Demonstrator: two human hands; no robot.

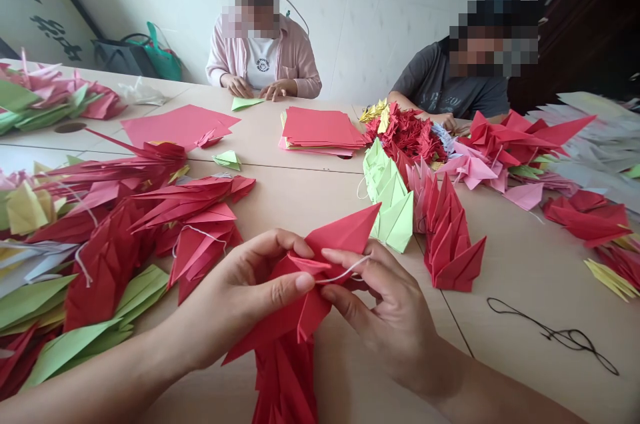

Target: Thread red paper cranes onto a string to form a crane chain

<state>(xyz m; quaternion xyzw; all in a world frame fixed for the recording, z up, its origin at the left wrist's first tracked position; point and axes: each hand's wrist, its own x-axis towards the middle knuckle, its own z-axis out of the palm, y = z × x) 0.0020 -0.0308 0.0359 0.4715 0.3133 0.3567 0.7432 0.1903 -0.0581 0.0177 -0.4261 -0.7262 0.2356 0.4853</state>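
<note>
Between both hands is a red folded paper crane [345,227], its pointed wing rising to the upper right. My left hand [250,291] pinches its middle between thumb and fingers. With thumb and forefinger, my right hand [385,304] grips a white string [345,273] that comes out of the crane's middle. Below hangs or lies a stack of red folded cranes [285,384], reaching the bottom edge; whether the string joins it to the held crane is hidden.
Strings of folded paper cranes [105,264] cover the left. Green cranes [387,197] and red cranes [453,237] stand beyond my right hand. Red paper sheets [320,127] are stacked mid-table; a black cord [555,334] lies right. Two people [265,57] sit opposite, hands on the table.
</note>
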